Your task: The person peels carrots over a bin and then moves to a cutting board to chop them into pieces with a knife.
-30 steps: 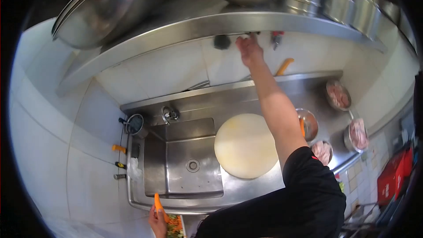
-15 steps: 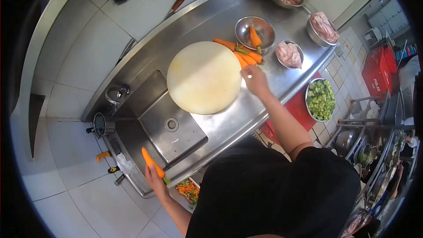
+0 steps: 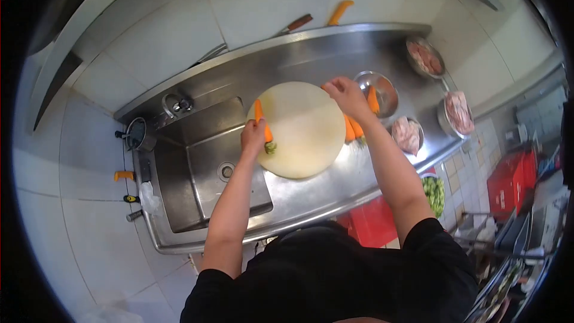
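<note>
My left hand [image 3: 253,137] is closed around a carrot [image 3: 267,133] with a green stub, held at the left edge of the round white cutting board [image 3: 302,137]. At the board's upper right edge is my right hand [image 3: 348,96], its fingers curled together. A bit of orange shows beside those fingertips, but what they grip, if anything, is hidden. Several loose carrots [image 3: 353,127] lie right of the board, partly behind my right forearm. Another carrot [image 3: 373,100] rests in a metal bowl [image 3: 390,93].
Bowls of raw meat [image 3: 406,136] stand at the right of the steel counter, with more at the far corner. A sink basin [image 3: 197,173] is left of the board. Knives [image 3: 299,22] hang on the back wall. A bowl of chopped green vegetables [image 3: 433,194] sits below the front edge.
My left hand has brought the carrot from the sink's front left corner up to the board. My right hand has moved from the board's right edge to its upper right. The view has shifted.
</note>
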`<control>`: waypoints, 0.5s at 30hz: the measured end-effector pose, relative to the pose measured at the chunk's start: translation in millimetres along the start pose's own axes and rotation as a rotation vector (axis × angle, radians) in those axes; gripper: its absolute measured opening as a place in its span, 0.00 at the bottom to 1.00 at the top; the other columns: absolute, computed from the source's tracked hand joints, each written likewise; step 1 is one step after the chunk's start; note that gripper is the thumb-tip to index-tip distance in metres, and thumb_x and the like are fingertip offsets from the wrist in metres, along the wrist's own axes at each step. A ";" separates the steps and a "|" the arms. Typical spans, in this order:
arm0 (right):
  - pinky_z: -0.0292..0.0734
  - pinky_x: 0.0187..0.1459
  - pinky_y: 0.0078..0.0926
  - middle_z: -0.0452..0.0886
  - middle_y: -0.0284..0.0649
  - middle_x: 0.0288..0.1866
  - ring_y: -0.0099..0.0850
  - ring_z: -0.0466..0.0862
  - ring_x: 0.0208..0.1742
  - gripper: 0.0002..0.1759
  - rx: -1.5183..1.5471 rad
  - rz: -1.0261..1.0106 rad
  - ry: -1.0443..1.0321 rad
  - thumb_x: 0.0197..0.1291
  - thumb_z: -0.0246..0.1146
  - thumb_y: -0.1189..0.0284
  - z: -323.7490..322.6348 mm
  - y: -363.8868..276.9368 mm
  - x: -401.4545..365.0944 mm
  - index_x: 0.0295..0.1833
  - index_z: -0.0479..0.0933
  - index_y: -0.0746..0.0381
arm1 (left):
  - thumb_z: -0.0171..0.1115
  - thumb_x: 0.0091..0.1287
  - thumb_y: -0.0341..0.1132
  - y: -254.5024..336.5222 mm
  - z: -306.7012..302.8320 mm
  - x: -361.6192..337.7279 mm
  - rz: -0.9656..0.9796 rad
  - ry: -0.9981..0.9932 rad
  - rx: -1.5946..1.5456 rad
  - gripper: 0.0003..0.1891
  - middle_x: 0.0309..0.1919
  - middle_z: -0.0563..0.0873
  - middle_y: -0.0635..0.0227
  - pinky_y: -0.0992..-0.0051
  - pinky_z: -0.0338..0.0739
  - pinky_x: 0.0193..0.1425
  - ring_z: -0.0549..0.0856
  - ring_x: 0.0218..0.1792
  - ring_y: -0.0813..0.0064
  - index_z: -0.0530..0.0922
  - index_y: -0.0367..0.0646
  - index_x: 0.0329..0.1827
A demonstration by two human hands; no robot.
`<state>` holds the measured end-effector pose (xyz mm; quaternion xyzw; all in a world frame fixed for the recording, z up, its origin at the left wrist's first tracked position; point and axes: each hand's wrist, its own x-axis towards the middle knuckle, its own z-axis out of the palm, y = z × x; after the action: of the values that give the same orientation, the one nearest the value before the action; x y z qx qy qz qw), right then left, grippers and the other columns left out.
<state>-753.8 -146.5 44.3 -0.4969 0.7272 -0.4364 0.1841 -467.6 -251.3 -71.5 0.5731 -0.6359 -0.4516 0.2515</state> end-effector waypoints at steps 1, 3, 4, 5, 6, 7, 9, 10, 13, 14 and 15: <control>0.78 0.40 0.28 0.85 0.40 0.34 0.29 0.84 0.36 0.19 0.112 0.071 -0.025 0.65 0.66 0.59 8.3 -4.3 30.7 0.46 0.82 0.66 | 0.58 0.70 0.56 9.3 10.5 3.1 -0.022 0.057 0.108 0.25 0.33 0.87 0.54 0.60 0.77 0.46 0.86 0.40 0.57 0.81 0.38 0.36; 0.78 0.40 0.28 0.85 0.39 0.33 0.28 0.83 0.37 0.19 0.225 0.128 -0.076 0.65 0.66 0.58 20.6 -6.4 88.1 0.46 0.82 0.66 | 0.57 0.71 0.55 11.0 19.8 2.2 0.023 0.148 0.106 0.25 0.32 0.86 0.55 0.59 0.76 0.46 0.85 0.39 0.55 0.81 0.38 0.35; 0.78 0.39 0.28 0.84 0.39 0.33 0.28 0.83 0.35 0.19 0.210 0.151 -0.103 0.65 0.66 0.58 26.9 -8.0 116.4 0.45 0.82 0.66 | 0.56 0.71 0.55 8.6 22.9 -0.6 0.077 0.211 0.119 0.24 0.30 0.86 0.55 0.58 0.75 0.46 0.85 0.39 0.53 0.80 0.39 0.34; 0.78 0.38 0.28 0.84 0.39 0.34 0.28 0.82 0.34 0.19 0.195 0.171 -0.127 0.65 0.66 0.58 34.5 -9.3 147.1 0.43 0.82 0.66 | 0.55 0.72 0.54 4.2 26.8 -2.7 0.134 0.238 0.123 0.23 0.29 0.85 0.56 0.57 0.71 0.50 0.83 0.37 0.53 0.79 0.40 0.33; 0.78 0.38 0.28 0.84 0.39 0.34 0.28 0.82 0.34 0.19 0.200 0.148 -0.147 0.65 0.66 0.58 44.9 -1.8 181.9 0.43 0.82 0.66 | 0.56 0.71 0.52 -10.8 37.9 1.9 0.199 0.294 0.163 0.21 0.28 0.84 0.59 0.58 0.68 0.54 0.82 0.38 0.55 0.80 0.41 0.33; 0.79 0.37 0.29 0.83 0.38 0.33 0.29 0.82 0.32 0.18 0.335 0.264 -0.154 0.64 0.66 0.58 58.7 12.7 215.9 0.42 0.81 0.65 | 0.57 0.71 0.51 -12.8 40.9 -1.1 0.241 0.321 0.210 0.19 0.29 0.84 0.61 0.59 0.68 0.54 0.82 0.39 0.57 0.80 0.43 0.33; 0.81 0.33 0.30 0.78 0.35 0.29 0.30 0.80 0.27 0.15 0.690 0.464 -0.104 0.64 0.66 0.59 76.4 8.8 241.2 0.38 0.77 0.62 | 0.58 0.70 0.50 -12.5 42.5 -7.3 0.264 0.371 0.257 0.18 0.29 0.84 0.63 0.59 0.67 0.55 0.81 0.40 0.58 0.80 0.44 0.33; 0.81 0.33 0.30 0.78 0.35 0.29 0.30 0.80 0.27 0.15 0.687 0.455 -0.132 0.64 0.66 0.59 85.1 2.4 251.3 0.38 0.77 0.62 | 0.60 0.68 0.49 -10.9 42.2 -9.8 0.266 0.332 0.283 0.16 0.30 0.84 0.64 0.61 0.67 0.55 0.81 0.40 0.60 0.80 0.45 0.33; 0.81 0.29 0.30 0.77 0.36 0.30 0.29 0.80 0.27 0.10 0.899 0.625 -0.056 0.65 0.63 0.65 111.4 31.2 288.0 0.38 0.75 0.59 | 0.62 0.64 0.45 -3.7 41.3 -19.2 0.238 0.281 0.320 0.12 0.31 0.85 0.67 0.63 0.67 0.55 0.80 0.41 0.62 0.79 0.46 0.32; 0.81 0.29 0.30 0.77 0.36 0.30 0.29 0.80 0.27 0.10 0.893 0.639 -0.067 0.65 0.63 0.65 118.3 32.1 293.9 0.38 0.75 0.59 | 0.63 0.62 0.43 -4.0 44.0 -23.7 0.229 0.255 0.330 0.10 0.31 0.84 0.67 0.63 0.67 0.55 0.80 0.41 0.63 0.79 0.47 0.31; 0.81 0.27 0.29 0.78 0.36 0.30 0.29 0.80 0.25 0.09 0.886 0.598 -0.021 0.65 0.63 0.65 120.2 32.1 294.6 0.39 0.76 0.60 | 0.64 0.59 0.40 -5.1 48.3 -27.7 0.221 0.269 0.355 0.08 0.30 0.83 0.70 0.64 0.66 0.54 0.79 0.42 0.64 0.78 0.48 0.30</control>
<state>-816.7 -457.0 0.7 -0.1472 0.5813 -0.6252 0.4996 -499.5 -210.7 -92.9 0.5902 -0.7249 -0.2220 0.2774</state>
